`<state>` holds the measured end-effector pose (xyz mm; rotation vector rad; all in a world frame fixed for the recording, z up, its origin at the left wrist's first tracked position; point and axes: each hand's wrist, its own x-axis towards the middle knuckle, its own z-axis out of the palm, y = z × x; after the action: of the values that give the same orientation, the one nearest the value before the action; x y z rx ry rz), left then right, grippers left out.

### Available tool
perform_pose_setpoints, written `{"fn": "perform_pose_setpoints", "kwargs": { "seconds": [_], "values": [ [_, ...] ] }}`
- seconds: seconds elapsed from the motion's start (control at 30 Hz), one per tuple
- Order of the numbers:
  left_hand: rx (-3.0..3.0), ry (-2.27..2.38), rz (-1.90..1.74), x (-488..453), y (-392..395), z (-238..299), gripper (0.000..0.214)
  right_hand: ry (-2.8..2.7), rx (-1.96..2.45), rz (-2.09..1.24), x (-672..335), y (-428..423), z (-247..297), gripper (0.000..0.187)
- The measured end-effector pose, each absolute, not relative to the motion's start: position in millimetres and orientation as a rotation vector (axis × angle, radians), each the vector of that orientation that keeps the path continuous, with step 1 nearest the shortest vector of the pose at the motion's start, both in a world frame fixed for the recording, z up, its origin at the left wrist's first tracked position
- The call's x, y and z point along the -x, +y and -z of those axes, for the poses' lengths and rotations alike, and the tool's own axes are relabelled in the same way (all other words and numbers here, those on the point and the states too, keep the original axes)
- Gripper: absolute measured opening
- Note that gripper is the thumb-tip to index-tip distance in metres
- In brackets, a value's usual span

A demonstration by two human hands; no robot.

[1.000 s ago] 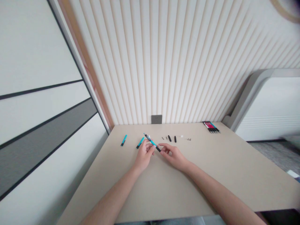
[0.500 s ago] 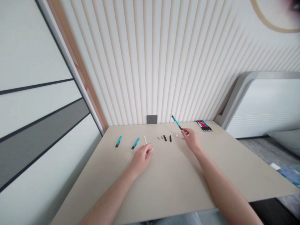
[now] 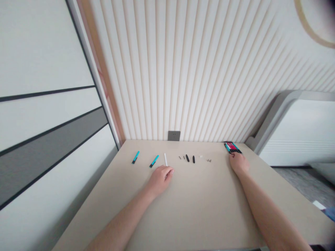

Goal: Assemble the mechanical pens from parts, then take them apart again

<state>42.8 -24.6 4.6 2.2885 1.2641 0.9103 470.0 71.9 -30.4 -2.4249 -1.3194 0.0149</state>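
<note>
My right hand (image 3: 239, 163) is at the far right of the table, its fingers closed on the near end of a blue-and-black pen (image 3: 227, 148). That pen lies at the left side of a row of pens (image 3: 232, 146) with red, blue and black barrels. My left hand (image 3: 160, 180) rests on the table with fingers curled in and nothing visible in them. Just beyond it lies a thin white tube (image 3: 165, 159). To its left are two blue-and-black pen parts, one nearer (image 3: 154, 161) and one farther (image 3: 135, 157).
Two black grips (image 3: 187, 158) and small dark pieces (image 3: 181, 158) lie mid-table. Tiny clear pieces (image 3: 200, 156) and small greyish bits (image 3: 208, 160) lie to their right. A ribbed wall with a dark socket (image 3: 174, 135) borders the table (image 3: 199, 205); a cabinet (image 3: 52, 167) stands left.
My right hand has carried the blue-and-black pen right and down to the pen row. My left hand has curled its fingers and drawn back slightly. The view has shifted a little.
</note>
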Motion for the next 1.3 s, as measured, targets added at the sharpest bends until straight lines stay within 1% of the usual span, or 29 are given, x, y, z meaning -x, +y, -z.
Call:
{"fn": "perform_pose_setpoints", "kwargs": {
  "seconds": [0.23,0.5,0.8,1.03,1.3],
  "values": [
    [-2.316,1.242,-0.886,-42.7,-23.2,-3.9,0.027,-1.330,2.423,0.055,-476.3,80.6,39.5,0.041],
    [-2.326,1.252,-0.867,-44.3,-24.8,-5.1,0.029,-1.223,2.466,-0.064,-479.6,67.5,40.3,0.036],
    [-2.330,1.263,-0.885,-42.4,-24.9,-5.8,0.027,-1.146,2.488,-0.057,-476.8,70.6,35.4,0.041],
    [-2.356,1.284,-0.858,-42.9,-24.3,-1.5,0.027,-1.171,2.511,-0.037,-478.4,72.8,35.1,0.038],
    [-2.374,1.289,-0.836,-42.9,-25.3,-2.0,0.026,-1.182,2.480,-0.038,-481.2,74.5,35.9,0.038]
  ]
}}
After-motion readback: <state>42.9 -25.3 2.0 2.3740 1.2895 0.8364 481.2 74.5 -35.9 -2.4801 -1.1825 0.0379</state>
